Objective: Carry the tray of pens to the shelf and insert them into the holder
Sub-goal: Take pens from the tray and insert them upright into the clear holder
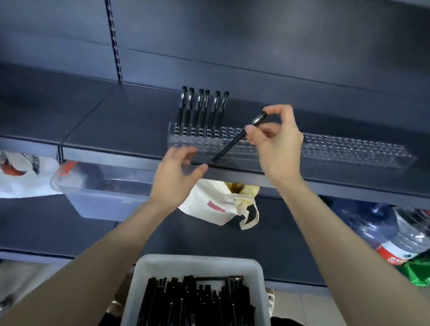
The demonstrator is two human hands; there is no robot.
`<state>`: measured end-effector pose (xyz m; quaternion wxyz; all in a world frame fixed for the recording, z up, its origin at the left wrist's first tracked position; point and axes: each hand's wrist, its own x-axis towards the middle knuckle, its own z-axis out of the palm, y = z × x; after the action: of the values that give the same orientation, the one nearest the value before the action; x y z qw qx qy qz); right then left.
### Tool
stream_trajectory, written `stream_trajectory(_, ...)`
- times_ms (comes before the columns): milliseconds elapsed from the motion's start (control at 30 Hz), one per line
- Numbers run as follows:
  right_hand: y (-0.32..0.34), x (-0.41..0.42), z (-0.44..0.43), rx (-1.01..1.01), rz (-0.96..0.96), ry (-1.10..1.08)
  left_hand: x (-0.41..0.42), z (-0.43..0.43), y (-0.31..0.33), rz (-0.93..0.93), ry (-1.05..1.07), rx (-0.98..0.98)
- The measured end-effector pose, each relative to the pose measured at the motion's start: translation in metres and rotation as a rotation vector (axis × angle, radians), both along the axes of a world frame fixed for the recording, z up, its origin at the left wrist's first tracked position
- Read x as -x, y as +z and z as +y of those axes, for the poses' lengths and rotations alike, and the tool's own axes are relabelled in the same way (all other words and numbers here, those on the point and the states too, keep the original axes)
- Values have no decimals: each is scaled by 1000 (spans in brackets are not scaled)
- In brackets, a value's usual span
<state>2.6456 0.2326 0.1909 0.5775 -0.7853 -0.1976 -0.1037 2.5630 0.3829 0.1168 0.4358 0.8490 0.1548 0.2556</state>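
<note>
While the right hand (277,143) is grasping 1 black pen (233,143) between thumb and fingertips near its upper end, the pen is lying at a slant, its lower tip pointing down and left over the near edge of the clear holder (345,152) that is sitting along the front of the shelf (118,115). The left hand (174,174) is hovering released at the holder's near-left corner, fingers loosely curled and grasping nothing; whether it is touching the plastic I cannot tell. 6 standing pens (201,109) are filling holes at the holder's far-left end, and the white tray (194,259) is waiting below, near the person, carrying a large heap of loose pens (191,318). To do this step well, the person is likely needing to swing the pen upright before lowering it, since a slanted tip is prone to skidding across the grid or catching 2 holes at once. Aiming for the free hole just right of the standing row is looking sensible, as is bracing the light holder with the left hand so it is not sliding back on the shelf.
</note>
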Motion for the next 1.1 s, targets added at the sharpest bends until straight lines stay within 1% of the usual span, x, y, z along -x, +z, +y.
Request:
stream_trajectory(100,21,-22,12,33,-124,-53,-19,17,8,-28,127,-118)
stream_trajectory(200,31,-39,23,84,-217,-79,-36,32,7,2,179,-184)
stream_trajectory(267,33,-48,27,127,-244,-84,-45,40,4,39,159,-155)
stream_trajectory(333,32,-54,32,149,-247,-86,-51,45,1,72,117,-81)
stream_trajectory(400,27,-60,36,151,-252,-76,-54,50,-2,89,87,-3)
stream_trajectory(467,22,-65,39,169,-246,-73,-56,54,-7,92,81,33)
stream_trajectory(600,14,-73,44,237,-255,-59,-58,63,-20,59,83,63)
stream_trajectory(800,3,-78,53,394,-327,-50,-60,67,-29,8,76,103)
stream_trajectory(933,0,-80,57,550,-347,-28,-59,66,-29,-7,79,102)
stream_trajectory(1100,0,-77,57,566,-320,-39,-57,65,-28,9,75,100)
